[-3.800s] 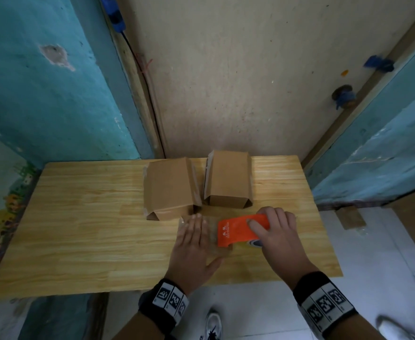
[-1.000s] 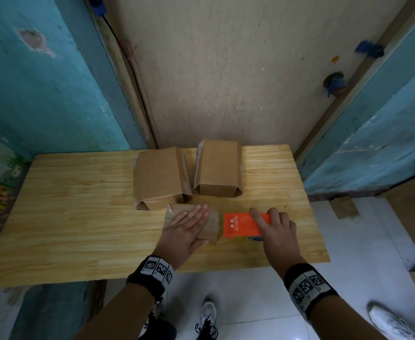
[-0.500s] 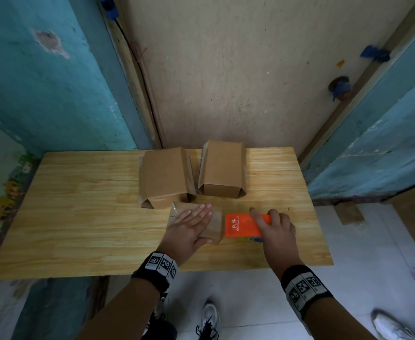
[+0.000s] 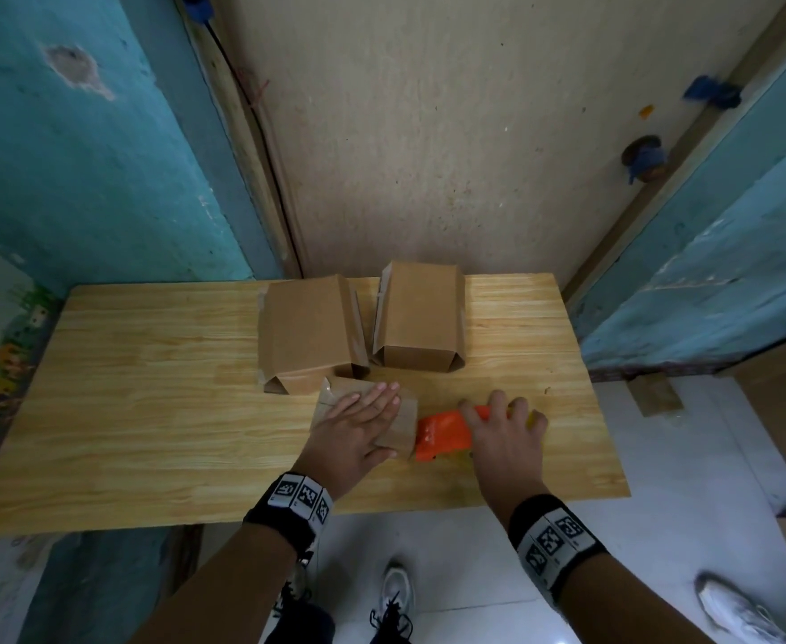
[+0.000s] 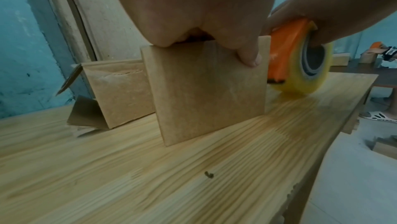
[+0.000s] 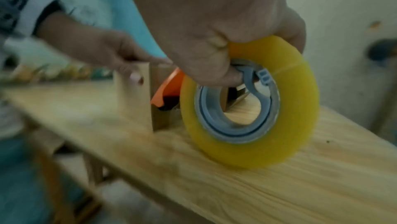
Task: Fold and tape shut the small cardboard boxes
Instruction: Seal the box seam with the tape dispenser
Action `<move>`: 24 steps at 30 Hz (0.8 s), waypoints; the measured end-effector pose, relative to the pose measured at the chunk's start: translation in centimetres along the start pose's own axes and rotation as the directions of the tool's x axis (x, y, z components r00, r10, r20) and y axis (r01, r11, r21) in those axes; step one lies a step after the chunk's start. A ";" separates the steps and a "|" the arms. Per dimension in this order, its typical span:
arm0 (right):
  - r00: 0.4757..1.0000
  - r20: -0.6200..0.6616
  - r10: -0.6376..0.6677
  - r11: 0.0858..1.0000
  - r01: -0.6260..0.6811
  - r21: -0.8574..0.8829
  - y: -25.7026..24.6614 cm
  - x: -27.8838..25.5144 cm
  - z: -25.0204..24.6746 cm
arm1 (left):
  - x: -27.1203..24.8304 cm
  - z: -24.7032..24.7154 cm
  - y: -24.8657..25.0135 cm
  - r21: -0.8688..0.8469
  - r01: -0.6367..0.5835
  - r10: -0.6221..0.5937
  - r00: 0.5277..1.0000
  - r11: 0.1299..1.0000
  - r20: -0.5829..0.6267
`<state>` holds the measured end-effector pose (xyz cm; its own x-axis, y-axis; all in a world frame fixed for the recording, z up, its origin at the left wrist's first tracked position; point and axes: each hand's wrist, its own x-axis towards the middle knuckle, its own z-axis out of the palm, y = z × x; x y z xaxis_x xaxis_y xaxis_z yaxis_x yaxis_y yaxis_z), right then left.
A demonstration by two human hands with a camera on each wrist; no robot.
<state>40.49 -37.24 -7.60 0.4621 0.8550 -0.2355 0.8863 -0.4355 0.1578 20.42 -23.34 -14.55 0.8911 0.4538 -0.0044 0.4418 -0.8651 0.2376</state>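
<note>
Head view: your wooden surface (image 4: pixel 149 411) carries 2 bigger boxes (image 4: pixel 307 337) at the back. Your left hand (image 4: pixel 353 434) presses flat on the small box (image 4: pixel 400 425); your right hand (image 4: pixel 507 439) grips the tape dispenser (image 4: pixel 442 434) beside it.

We see plain brown cardboard boxes (image 4: pixel 307 337) on a pale yellow wood-grain surface (image 4: pixel 149 411), an orange tape dispenser (image 4: pixel 442 434) carrying a translucent yellow roll (image 6: pixel 257 109) on a grey core, and black-and-white patterned wristbands (image 4: pixel 300 497).
</note>
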 end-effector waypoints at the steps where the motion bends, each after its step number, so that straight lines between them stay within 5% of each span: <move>1: 0.998 0.028 0.059 0.998 -0.059 0.028 0.2 0.1 -0.3 | 0.0 -0.1 0.0 -0.012 0.002 -0.002 1.000 1.000 0.007; 4: 0.955 0.125 0.267 0.935 -0.289 0.206 1.4 0.7 -0.7 | 0.0 -0.1 0.0 -0.029 0.000 0.001 1.000 1.000 0.027; 6: 0.907 0.230 0.353 0.805 -0.419 0.419 2.5 1.2 -0.3 | 0.0 -0.2 0.1 -0.046 0.007 -0.005 1.000 0.999 0.028; 12: 0.846 0.399 0.352 0.533 -0.532 0.658 3.4 1.2 3.0 | -0.1 -0.1 0.4 -0.070 0.029 -0.027 0.999 0.997 0.030; 20: 0.827 0.359 0.432 0.640 -0.562 0.524 2.9 0.9 4.3 | -0.8 0.0 1.9 -0.022 0.099 -0.100 0.993 0.995 -0.058; 24: 0.832 0.332 0.444 0.705 -0.553 0.444 2.1 0.9 4.3 | -0.9 -1.1 2.1 -0.147 0.095 -0.099 0.995 0.985 -0.017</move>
<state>42.86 -38.58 -11.59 0.7884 0.4248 -0.4449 0.3838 -0.9049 -0.1839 20.42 -25.34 -13.01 0.8411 0.5407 -0.0118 0.5048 -0.7771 0.3760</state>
